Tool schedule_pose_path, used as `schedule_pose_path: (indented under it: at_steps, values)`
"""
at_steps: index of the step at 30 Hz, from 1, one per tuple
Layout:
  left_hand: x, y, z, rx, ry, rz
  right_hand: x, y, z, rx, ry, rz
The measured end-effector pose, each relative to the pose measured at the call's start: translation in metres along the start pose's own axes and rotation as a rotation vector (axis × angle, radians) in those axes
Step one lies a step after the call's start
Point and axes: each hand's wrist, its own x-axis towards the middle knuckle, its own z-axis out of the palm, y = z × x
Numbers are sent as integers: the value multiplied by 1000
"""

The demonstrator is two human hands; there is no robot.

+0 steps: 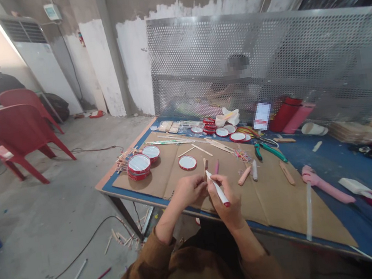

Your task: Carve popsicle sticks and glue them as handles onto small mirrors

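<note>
My right hand (pixel 227 198) is closed around a white marker pen (pixel 218 189) with a red end, its tip pointing up and away from me. Beside it, my left hand (pixel 189 190) has its fingers pinched together; what they hold is hidden. A small brown wooden piece (pixel 205 163) shows just beyond the fingertips, and I cannot tell whether the left hand grips it. Close behind the right hand lies a pink pen-like stick (pixel 216 166). A round red-rimmed disc with a white face (pixel 188 162) rests on the cardboard (pixel 164 179) ahead of my left hand.
Stacked red-rimmed discs (pixel 139 164) stand at the left, with thin sticks behind. To the right are green-handled pliers (pixel 272 150), a pink glue gun (pixel 327 184) and wooden pieces (pixel 286 173). A perforated metal panel (pixel 189 65) borders the table's back. Red chairs (pixel 28 129) stand left.
</note>
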Motion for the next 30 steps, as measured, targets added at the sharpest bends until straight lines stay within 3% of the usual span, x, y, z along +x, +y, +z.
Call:
schedule_pose_path:
  at_steps: [30]
  values:
    - [2,-1,2,19,6,-35,-1,0,-1,1,25,30]
